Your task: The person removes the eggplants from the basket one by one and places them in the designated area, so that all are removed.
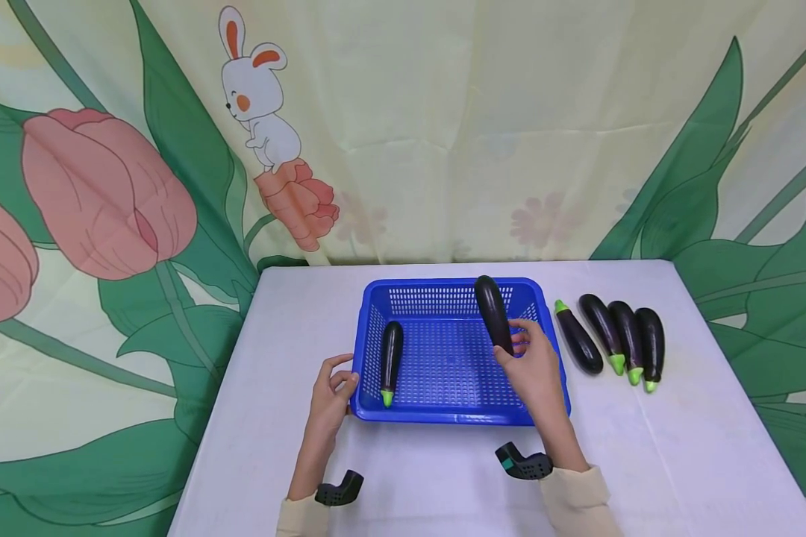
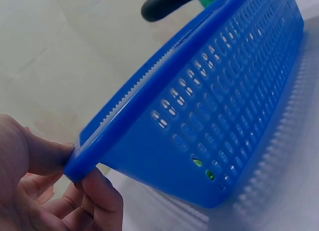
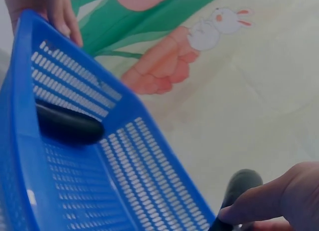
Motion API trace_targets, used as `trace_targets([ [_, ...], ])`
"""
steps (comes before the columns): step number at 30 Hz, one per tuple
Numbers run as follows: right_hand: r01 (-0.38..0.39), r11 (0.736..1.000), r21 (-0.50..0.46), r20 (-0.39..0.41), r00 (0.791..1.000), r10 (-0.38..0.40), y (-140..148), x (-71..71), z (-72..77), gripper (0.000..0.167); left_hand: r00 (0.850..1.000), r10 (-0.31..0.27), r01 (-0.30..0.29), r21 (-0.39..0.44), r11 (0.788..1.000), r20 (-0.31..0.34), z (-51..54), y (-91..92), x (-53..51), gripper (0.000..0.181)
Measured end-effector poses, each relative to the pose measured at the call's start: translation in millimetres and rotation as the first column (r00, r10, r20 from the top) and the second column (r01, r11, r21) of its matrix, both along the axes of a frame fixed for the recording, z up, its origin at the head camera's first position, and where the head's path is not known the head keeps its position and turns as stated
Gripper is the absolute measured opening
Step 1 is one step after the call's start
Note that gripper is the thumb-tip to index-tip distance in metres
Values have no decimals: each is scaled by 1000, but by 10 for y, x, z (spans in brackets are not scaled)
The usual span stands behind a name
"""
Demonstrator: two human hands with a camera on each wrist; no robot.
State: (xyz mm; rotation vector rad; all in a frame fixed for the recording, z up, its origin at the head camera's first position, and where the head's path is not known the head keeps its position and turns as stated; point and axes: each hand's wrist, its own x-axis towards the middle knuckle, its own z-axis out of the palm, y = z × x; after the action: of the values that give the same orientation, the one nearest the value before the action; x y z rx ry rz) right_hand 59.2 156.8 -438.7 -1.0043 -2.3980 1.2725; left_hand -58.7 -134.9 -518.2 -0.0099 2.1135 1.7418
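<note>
A blue plastic basket [image 1: 443,418] with perforated walls stands on the table. At its left side my left hand [image 1: 332,391] pinches the rim between thumb and fingers, as the left wrist view also shows. My right hand [image 1: 530,362] grips a dark eggplant [image 1: 492,309] by its lower end, holding it over the basket's right part. Another eggplant [image 1: 391,362] lies inside along the left wall, its green stem end toward me. In the right wrist view, the held eggplant [image 3: 242,183] is partly hidden by my fingers.
Several more eggplants [image 1: 625,335] lie on the white tabletop to the right of the basket. One eggplant [image 1: 578,339] among them has its green end pointing away. A printed curtain [image 1: 403,134] hangs behind the table's back edge.
</note>
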Motion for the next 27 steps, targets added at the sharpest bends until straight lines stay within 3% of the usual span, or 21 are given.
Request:
trace_targets([
  [8,117,990,76,-75,991,-112,138,134,91,55,1000,3,-3,2,1000,0,2,-1,2,39],
  [16,230,970,79,-156,964,-216,352,283,66,57,1000,0,0,5,1000,1,4,4,2,39],
  [22,279,954,112,-142,954,-263,494,388,12,57,1000,-3,3,9,1000,7,3,7,-7,39],
  [27,286,949,134,-92,957,-275,656,472,-130,57,1000,-3,3,23,1000,10,-6,2,-9,39],
])
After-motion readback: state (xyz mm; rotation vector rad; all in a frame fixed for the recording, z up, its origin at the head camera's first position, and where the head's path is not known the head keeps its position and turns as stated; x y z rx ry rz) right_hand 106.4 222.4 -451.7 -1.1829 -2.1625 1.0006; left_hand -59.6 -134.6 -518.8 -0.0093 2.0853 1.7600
